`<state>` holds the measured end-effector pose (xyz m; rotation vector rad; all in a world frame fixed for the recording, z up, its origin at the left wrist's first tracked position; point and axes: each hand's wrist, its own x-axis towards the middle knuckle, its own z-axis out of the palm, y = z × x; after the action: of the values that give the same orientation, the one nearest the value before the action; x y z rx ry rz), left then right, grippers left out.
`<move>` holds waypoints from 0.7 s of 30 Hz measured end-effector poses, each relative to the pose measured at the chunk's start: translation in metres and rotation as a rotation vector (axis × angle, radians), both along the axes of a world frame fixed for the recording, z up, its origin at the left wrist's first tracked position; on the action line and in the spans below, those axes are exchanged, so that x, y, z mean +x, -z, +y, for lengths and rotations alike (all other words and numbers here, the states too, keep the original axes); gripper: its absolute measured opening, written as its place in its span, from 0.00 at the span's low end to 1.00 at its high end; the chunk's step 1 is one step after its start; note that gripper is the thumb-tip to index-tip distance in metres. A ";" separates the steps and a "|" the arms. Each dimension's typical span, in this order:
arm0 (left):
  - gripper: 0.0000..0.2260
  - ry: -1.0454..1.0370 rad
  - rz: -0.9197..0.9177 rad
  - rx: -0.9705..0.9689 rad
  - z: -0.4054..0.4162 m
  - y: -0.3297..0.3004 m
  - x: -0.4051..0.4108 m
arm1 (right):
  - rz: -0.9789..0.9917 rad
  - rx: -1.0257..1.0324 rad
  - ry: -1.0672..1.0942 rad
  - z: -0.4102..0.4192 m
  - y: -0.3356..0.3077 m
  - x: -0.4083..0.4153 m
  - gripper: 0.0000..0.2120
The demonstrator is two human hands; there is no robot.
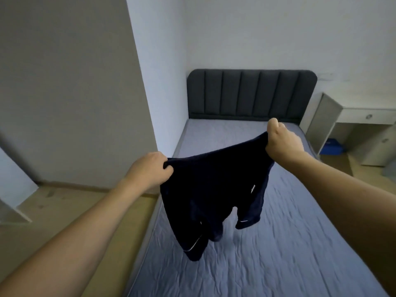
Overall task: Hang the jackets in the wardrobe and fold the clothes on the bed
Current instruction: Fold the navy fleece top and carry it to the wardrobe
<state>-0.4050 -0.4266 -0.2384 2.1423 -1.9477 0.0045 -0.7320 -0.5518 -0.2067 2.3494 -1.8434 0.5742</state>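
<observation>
So on the left there's the big grey wardrobe (70, 93) side panel, well apart from the action. Then the left hand (150, 171) has its fingers curled tight, pinching one top corner of a dark navy pair of pants (212, 189). The other top corner is pinched the same way by the right hand (282, 142), which sits higher and further out toward the headboard (250, 95). The waistband is stretched between the two hands, running up and to the right, and the two legs hang straight down with the cuffs just above the sheet or barely touching it, hard to tell. All of it hangs over the left half of the bed (300, 243). I'd guess the next move is laying them flat, so the long axis needs to drop down onto the mattress right below. Count: one pair of pants, two hands, one bed, no other clothes showing. Far right there's a white desk (364, 116).
</observation>
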 end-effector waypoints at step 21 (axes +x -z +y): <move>0.09 0.259 1.529 0.610 0.017 -0.016 -0.102 | -0.894 0.837 -0.236 -0.119 0.069 0.105 0.15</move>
<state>-0.5066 -0.4094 -0.2219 1.1762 -1.1737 -1.8058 -0.6273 -0.6711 -0.2757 3.2089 -2.5361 1.2359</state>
